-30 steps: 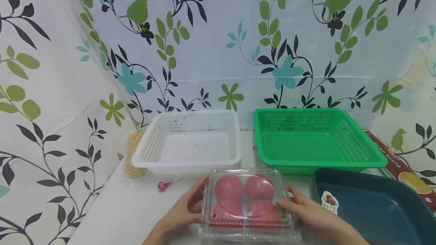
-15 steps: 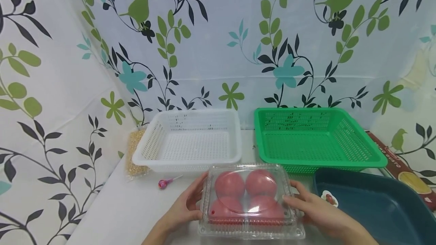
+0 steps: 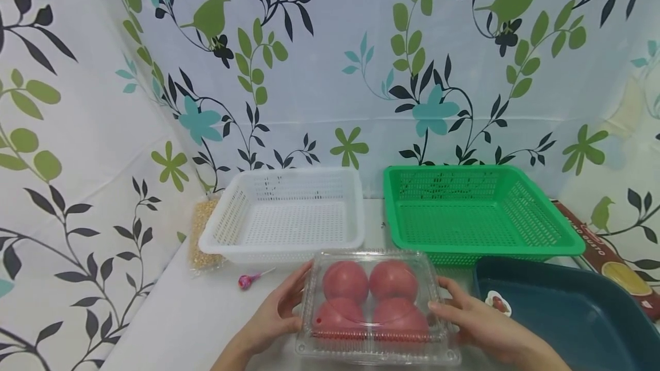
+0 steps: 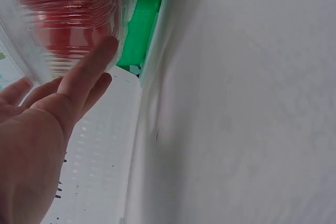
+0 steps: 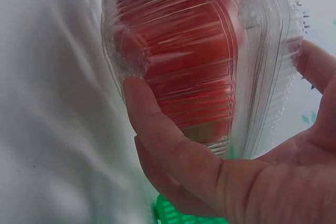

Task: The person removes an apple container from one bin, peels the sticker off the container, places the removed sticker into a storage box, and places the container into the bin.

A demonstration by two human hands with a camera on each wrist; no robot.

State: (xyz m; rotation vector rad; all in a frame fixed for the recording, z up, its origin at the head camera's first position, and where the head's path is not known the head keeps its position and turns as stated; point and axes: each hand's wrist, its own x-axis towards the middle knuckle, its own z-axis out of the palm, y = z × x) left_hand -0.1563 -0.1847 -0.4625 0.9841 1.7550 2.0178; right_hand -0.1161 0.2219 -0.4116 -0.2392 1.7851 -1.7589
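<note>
A clear plastic clamshell box (image 3: 378, 355) is held between both hands at the front of the table, with several red round fruits, probably tomatoes (image 3: 345, 282), inside. My left hand (image 3: 273, 316) holds its left side; in the left wrist view the fingers (image 4: 86, 74) reach under the ridged plastic. On the opposite side, my right hand (image 3: 482, 319) grips the box, its thumb at the right edge. The right wrist view shows fingers (image 5: 173, 148) below the box (image 5: 260, 61), which appears raised off the white surface.
Behind the box stand a white basket (image 3: 281, 249) and a green basket (image 3: 484, 248). A dark blue tray (image 3: 582, 314) lies at right, a tomato-print sticker (image 3: 498, 303) by its left wall. A lollipop (image 3: 246, 281), a bag of grains (image 3: 203, 236) and a brown packet (image 3: 621, 271) lie around.
The clamshell box has come up slightly closer to the camera with both hands. My right thumb has slid from the lid toward the box's right edge.
</note>
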